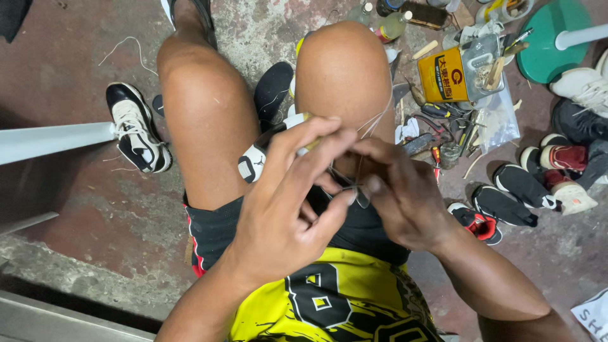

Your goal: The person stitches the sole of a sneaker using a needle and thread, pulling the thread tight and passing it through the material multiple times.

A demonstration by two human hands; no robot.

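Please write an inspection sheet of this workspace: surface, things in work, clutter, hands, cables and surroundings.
Surface: stained concrete floor.
Job's things: thin thread and a small needle-like piece, too small to tell, between the fingertips; a shoe between the knees.
Clutter: yellow tin, hand tools, bottles, plastic bag.
Grippers: left hand and right hand pinch together.
Cables: nothing seen.
Surroundings: white-and-black sneaker, loose shoes, green disc stand.

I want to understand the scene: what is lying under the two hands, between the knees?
Under the left hand and right hand lies a black-and-white shoe, mostly covered. Thin thread runs up past the knee. What the fingertips pinch is hidden.
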